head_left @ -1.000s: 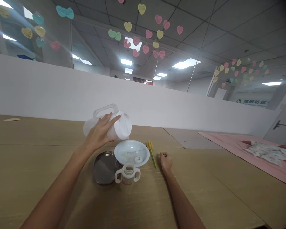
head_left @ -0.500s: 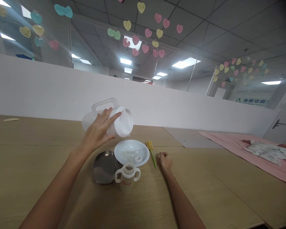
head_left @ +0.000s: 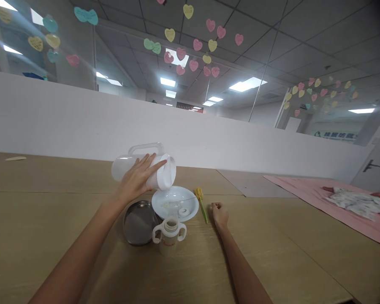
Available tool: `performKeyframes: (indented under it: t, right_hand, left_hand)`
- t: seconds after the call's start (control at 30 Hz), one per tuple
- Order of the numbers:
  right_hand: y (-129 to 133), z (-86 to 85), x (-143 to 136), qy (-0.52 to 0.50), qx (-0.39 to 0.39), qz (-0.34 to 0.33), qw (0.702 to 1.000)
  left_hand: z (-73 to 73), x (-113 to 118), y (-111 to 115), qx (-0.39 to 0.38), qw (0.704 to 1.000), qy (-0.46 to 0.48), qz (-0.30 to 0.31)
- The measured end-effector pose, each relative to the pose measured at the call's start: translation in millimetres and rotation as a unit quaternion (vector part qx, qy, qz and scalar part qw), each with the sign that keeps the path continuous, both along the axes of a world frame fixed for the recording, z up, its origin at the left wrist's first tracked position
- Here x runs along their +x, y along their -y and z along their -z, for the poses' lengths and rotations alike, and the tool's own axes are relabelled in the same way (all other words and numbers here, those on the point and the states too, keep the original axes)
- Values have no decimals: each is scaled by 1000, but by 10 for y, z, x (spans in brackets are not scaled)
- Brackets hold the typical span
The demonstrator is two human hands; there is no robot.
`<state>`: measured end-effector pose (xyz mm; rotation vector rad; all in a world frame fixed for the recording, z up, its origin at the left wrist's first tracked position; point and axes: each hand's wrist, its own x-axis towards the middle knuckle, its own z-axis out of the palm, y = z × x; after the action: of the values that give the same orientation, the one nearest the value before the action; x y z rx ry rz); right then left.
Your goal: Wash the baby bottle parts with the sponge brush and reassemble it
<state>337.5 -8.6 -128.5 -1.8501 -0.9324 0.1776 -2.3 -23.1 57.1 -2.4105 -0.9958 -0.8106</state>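
My left hand (head_left: 138, 179) is wrapped round a translucent plastic pitcher (head_left: 122, 166) with a white lid. The pitcher lies tipped on its side in the air, its lid end over the rear of a white bowl (head_left: 191, 207). Inside the bowl are a white ring-shaped piece (head_left: 183, 212) and some clear parts I cannot make out. A two-handled baby bottle (head_left: 170, 236) stands uncapped in front of the bowl. My right hand (head_left: 220, 215) rests on the table in a loose fist, with nothing visible in it. Beside it lies a bottle brush (head_left: 202, 207) with yellow bristles and a green handle.
A metal tray (head_left: 139, 223) sits left of the bowl on the wooden table (head_left: 272, 236). At the right, a pink cloth (head_left: 307, 192) carries a patterned garment (head_left: 357, 202). A white wall (head_left: 66, 118) with glass above borders the table's back.
My left hand has lowered the tipped pitcher, bringing its lid end closer to the bowl. My right hand has stayed where it was.
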Motion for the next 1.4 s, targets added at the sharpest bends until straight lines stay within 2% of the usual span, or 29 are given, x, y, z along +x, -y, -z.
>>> performKeyframes:
  t: [0.17,0.23,0.37,0.43,0.53,0.73,1.0,1.3,1.4]
  right_hand:
    - [-10,-3,5,2,-7,-7,1000]
    - [-13,-6,5,3,-12,-10,1000]
    - [-5,-19,-6,10,-22,-8,1000]
    - [2,-28,-15,13,-26,-5,1000]
    - [11,-39,-25,17,-34,-4,999]
    - [15,-38,-26,24,-43,-5,999]
    - [-1,-20,-13,29,-46,-11,998]
    - [5,-15,-9,32,-40,-16,999]
    - [6,-15,-11,30,-40,-18,999]
  left_hand:
    - [0,22,27,-34,999,-4,-2]
    - [-59,11,91,-63,998,26,12]
    - [-243,-52,283,-136,984,74,83]
    - [-322,-81,383,-161,980,63,100]
    - [-374,-92,494,-179,979,5,95]
    - [-348,-39,570,-159,984,-66,48]
    - [-373,-7,614,-140,986,-70,53]
    - [-403,-19,669,-105,991,-52,57]
    - [-427,-70,639,-83,994,-5,65]
